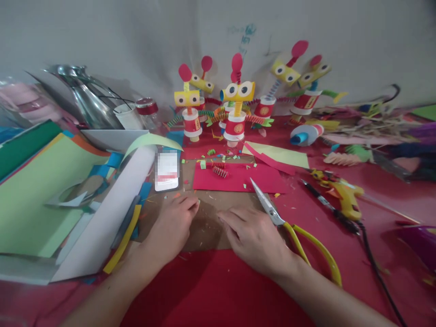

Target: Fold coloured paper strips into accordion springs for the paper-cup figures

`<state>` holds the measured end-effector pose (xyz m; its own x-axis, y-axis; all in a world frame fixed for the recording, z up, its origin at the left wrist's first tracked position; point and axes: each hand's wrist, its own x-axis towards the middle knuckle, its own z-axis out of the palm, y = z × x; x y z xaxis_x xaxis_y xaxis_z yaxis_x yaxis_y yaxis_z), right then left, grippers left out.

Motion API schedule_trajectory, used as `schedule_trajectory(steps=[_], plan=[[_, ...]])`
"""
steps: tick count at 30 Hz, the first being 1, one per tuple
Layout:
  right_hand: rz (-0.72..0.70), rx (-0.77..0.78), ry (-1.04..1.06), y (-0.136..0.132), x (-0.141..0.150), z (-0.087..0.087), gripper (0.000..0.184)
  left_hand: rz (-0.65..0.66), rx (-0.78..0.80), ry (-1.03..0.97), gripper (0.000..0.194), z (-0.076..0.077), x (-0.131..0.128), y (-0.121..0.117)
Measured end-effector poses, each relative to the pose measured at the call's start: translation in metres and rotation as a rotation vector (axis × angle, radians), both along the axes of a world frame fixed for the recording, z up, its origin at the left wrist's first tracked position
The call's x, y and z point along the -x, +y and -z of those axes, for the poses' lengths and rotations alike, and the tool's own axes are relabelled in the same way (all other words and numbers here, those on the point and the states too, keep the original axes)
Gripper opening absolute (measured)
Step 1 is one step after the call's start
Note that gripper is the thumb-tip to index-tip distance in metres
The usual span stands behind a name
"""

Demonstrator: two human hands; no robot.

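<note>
My left hand (173,225) rests over the brown board (206,234), its fingers curled together. Whatever its fingertips may hold is too small to make out. Across a short gap, my right hand (254,231) lies low over the same board with fingers stretched toward the left and nothing visible in them. Scissors with yellow handles (277,218) lie just right of that hand, blades parted a little. Beyond both hands is a red paper sheet (238,179). Small folded paper springs (220,172) and paper scraps sit on it. A phone (166,170) lies beyond my left hand.
Several paper-cup robot figures (234,127) stand at the back by the wall. A box with coloured paper (44,195) fills the left, near a metal jug (86,97). On the right lie a yellow glue gun (347,200), its cable and a black pen (329,206).
</note>
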<state>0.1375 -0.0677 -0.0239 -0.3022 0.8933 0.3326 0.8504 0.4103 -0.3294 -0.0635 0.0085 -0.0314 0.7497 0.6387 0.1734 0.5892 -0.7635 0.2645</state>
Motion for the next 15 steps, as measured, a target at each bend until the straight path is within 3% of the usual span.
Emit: schedule_trajectory(steps=[5,8,12,15], plan=[[0.005,-0.030,0.065,0.000,0.000,0.000,0.029,0.020,0.040,-0.043,0.046,0.001,0.003,0.007],[0.003,-0.034,0.053,0.000,-0.001,-0.001,0.028,0.001,0.041,-0.142,0.037,0.002,0.005,0.014],[0.007,-0.063,0.007,-0.001,-0.001,-0.001,0.026,-0.188,0.003,-0.346,0.020,-0.004,0.005,0.017],[0.008,-0.088,-0.001,-0.001,-0.002,-0.001,0.024,-0.311,0.084,-0.348,0.021,-0.015,0.006,0.015]])
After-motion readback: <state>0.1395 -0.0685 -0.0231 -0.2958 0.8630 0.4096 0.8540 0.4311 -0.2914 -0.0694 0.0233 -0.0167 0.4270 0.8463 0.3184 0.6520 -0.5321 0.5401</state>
